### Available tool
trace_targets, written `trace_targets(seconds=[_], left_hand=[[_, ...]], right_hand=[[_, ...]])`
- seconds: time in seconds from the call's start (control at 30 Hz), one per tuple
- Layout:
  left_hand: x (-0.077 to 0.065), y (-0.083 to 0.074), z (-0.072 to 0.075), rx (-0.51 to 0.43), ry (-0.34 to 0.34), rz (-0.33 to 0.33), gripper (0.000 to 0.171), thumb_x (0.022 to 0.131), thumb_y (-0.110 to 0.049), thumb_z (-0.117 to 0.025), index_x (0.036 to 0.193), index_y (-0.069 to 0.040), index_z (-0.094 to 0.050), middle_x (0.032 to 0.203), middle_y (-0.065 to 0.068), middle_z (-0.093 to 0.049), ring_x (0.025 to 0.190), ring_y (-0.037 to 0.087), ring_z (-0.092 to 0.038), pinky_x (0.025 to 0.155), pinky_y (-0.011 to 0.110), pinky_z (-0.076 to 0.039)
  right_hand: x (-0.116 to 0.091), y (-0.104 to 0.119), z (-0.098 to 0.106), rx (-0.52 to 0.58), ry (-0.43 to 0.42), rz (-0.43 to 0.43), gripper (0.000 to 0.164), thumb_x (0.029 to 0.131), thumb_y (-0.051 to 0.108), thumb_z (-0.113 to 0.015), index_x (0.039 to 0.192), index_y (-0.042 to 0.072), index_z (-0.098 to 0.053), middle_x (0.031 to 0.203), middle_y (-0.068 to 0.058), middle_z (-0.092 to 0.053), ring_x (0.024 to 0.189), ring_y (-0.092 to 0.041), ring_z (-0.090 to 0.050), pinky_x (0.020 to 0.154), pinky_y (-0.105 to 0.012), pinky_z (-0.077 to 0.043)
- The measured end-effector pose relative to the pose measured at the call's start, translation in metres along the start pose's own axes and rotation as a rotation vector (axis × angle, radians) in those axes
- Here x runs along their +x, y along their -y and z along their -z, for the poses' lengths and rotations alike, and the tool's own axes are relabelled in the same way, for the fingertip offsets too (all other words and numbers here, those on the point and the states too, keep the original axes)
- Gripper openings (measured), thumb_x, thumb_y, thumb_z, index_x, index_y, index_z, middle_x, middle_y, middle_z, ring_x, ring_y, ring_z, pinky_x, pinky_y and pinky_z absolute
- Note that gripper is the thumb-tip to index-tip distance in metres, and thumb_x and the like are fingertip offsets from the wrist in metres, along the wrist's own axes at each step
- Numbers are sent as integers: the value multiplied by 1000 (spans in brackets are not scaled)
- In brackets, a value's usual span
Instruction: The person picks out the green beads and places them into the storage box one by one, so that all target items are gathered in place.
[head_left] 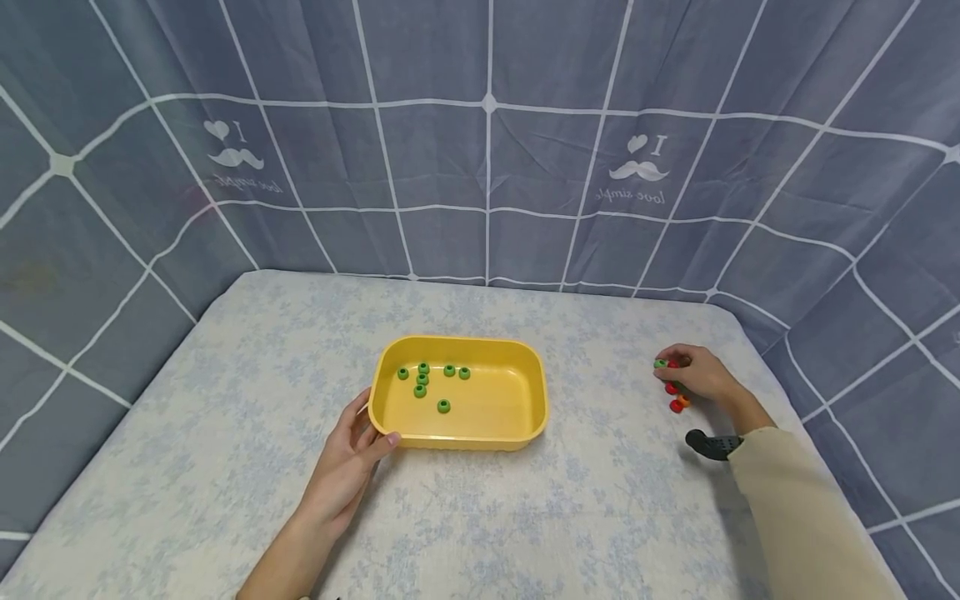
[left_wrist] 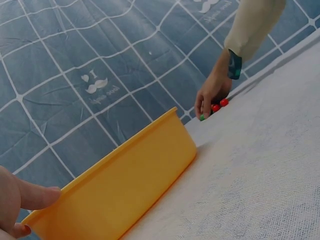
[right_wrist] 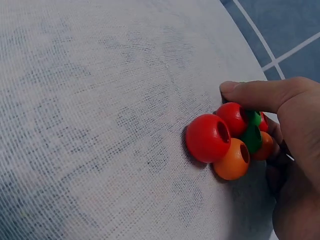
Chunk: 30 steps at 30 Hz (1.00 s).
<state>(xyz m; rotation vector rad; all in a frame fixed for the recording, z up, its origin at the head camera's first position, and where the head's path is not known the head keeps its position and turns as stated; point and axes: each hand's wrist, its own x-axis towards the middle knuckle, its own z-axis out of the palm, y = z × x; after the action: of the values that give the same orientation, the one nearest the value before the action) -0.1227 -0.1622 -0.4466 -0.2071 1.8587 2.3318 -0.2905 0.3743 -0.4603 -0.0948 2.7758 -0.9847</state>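
Note:
My left hand (head_left: pixel 345 462) grips the near left corner of a yellow tray (head_left: pixel 480 444), its thumb over the rim. Several green beads (head_left: pixel 444 406) lie inside the tray, mostly toward its left half. Off to the right, my right hand (head_left: pixel 697 372) reaches down over a small cluster of beads, thumb and fingers pinching a green bead (head_left: pixel 660 363) at their tips. Large in the right wrist view are a red bead (right_wrist: pixel 207 138), an orange bead (right_wrist: pixel 232 160) and a dark green bead (right_wrist: pixel 251 138), partly tucked under the hand.
A pale flowered cloth (head_left: pixel 600 500) covers the table. Behind it hangs a blue-grey curtain (head_left: pixel 427 167) with white grid lines. A black strap piece (head_left: pixel 712 445) sticks out at the right sleeve (head_left: pixel 802 508).

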Motion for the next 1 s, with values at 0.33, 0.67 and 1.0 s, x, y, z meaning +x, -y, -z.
trace_targets(seconds=[0.33, 0.67, 1.0], left_hand=[[0, 1, 0, -3, 1, -4, 90, 98, 5, -66, 167, -15, -11, 168, 9, -18, 153, 23, -25, 108, 22, -43], [1, 4, 2, 4, 0, -7, 90, 98, 5, -66, 167, -14, -11, 168, 9, -17, 153, 23, -23, 108, 21, -43], [1, 4, 2, 8, 3, -14, 91, 98, 4, -66, 167, -14, -10, 169, 10, -16, 153, 24, -23, 109, 22, -42]], right_hand=[[-3, 6, 2, 35, 2, -15, 41, 98, 27, -75, 124, -3, -64, 104, -13, -63, 86, -26, -55, 74, -36, -49], [-4, 21, 11, 8, 20, 44, 40, 100, 23, -73, 127, -5, -63, 112, -17, -64, 93, -28, -58, 73, -36, -52], [3, 46, 9, 20, 48, 74, 38, 101, 24, -71, 129, -1, -65, 132, -24, -56, 120, -40, -50, 88, -46, -52]])
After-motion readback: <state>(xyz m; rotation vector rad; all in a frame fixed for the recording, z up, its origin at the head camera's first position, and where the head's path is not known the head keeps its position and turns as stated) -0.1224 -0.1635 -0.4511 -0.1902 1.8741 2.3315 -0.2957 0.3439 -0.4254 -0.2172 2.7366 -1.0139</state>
